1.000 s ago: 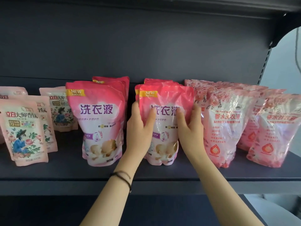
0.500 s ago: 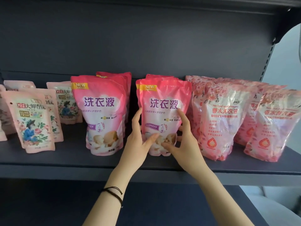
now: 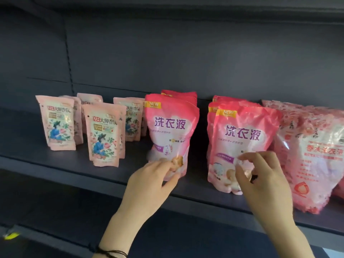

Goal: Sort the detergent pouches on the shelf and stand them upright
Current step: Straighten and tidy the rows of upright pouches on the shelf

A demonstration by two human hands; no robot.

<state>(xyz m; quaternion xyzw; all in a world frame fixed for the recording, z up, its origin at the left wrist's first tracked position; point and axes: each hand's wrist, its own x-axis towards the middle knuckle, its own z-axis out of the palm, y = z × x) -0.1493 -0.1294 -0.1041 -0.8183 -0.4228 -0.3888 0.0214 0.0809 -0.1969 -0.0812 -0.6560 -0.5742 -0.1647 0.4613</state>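
Shelf [image 3: 55, 162], left to right: small pale floral pouches [image 3: 103, 135], two rows of bright pink pouches [image 3: 169, 125], translucent red-patterned pouches [image 3: 316, 159]. All upright, labels facing front.

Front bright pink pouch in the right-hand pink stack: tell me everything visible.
The front pink pouch is glossy soft plastic, bright pink fading to white, with a yellow NEW tag top left and purple characters. It stands upright on the dark shelf with matching pouches behind it. The right hand is before its lower part, fingers curled; contact is too blurred to tell.
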